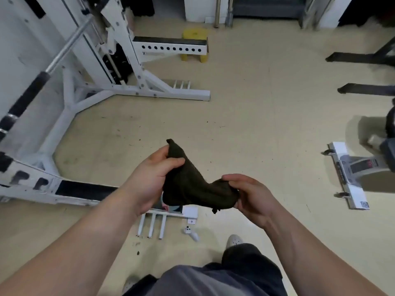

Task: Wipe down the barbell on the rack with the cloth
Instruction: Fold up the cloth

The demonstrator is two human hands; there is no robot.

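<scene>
Plainly, one dark cloth [192, 189] is stretched between two hands above the floor [256, 124] — the left hand [147, 180] pinches its upper end, thumb and fingers [171, 162] curled round the fabric, and the right hand [250, 197] grips the lower end, fingers closed over a bunched fold. One barbell [64, 50] sits well apart at the left, resting on the single white rack [160, 92]. One white controller [190, 232] lies on the floor below the cloth.

The barbell [68, 47] is cut off by the left edge, and the cloth [192, 184] hides the fingers of the left hand [147, 180].
</scene>
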